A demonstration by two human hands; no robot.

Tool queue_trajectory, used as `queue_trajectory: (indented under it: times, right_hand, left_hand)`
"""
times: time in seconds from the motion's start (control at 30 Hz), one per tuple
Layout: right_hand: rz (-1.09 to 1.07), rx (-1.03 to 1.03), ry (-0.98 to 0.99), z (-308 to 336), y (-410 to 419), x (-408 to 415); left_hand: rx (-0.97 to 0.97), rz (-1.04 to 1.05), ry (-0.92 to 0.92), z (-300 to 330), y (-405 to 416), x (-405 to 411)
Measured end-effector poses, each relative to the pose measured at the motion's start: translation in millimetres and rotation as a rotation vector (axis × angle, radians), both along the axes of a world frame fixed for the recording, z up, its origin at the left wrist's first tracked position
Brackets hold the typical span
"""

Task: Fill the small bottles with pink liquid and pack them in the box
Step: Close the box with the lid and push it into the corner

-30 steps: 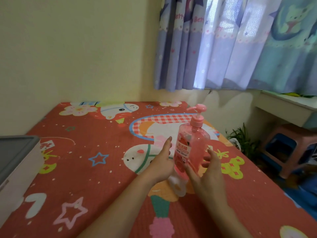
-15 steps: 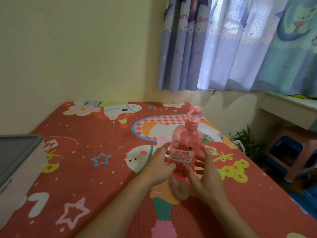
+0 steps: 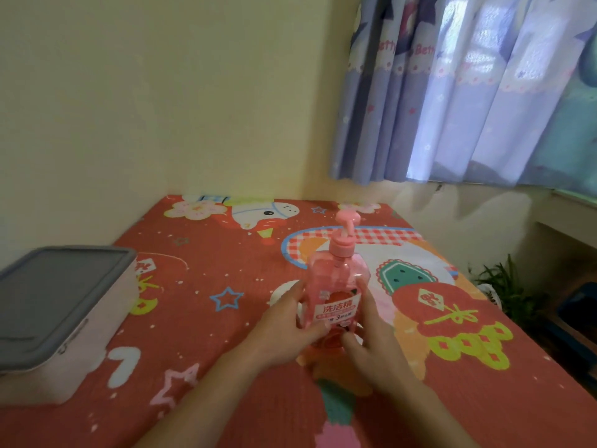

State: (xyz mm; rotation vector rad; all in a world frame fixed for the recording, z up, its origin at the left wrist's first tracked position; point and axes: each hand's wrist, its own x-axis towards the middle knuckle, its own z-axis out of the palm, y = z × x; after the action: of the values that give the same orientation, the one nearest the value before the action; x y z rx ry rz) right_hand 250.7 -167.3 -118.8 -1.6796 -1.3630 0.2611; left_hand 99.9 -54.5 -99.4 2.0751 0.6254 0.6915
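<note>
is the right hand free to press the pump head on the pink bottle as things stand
Probably not at once: the right hand and left hand both clasp the pink bottle. The pump head above is unobstructed.

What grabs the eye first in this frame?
The pink pump bottle at centre, standing upright on the red cartoon-print mat with the left hand and right hand clasped round its lower half. Next, the pale box with a grey lid at the left edge, lid closed, and the purple curtains across the top right.
</note>
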Motion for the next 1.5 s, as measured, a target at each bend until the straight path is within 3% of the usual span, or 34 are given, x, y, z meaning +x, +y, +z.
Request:
queue_trajectory:
  times: [0.37, 0.6, 1.07, 1.27, 1.5]
  right_hand:
    - [0.208, 0.005, 0.088, 0.4, 40.9, -51.2]
    - [0.375, 0.043, 0.092, 9.7, 61.7, -89.7]
    - [0.787, -0.006, -0.111, 46.4, 109.0, -162.7]
    - [0.9, 0.114, -0.243, 66.8, 120.4, -188.1]
    - [0.944, 0.176, -0.396, 75.0, 130.2, -216.1]
  left_hand:
    - [0.044, 0.238, -0.048, -10.0, 11.6, -76.0]
    - [0.16, 0.481, 0.093, -5.4, 2.9, -131.3]
    - [0.211, 0.816, 0.119, -5.9, -21.7, -217.5]
    - [0.203, 0.97, 0.265, -6.1, -36.8, -247.0]
    - [0.226, 1.042, 0.252, -6.6, -52.8, -276.1]
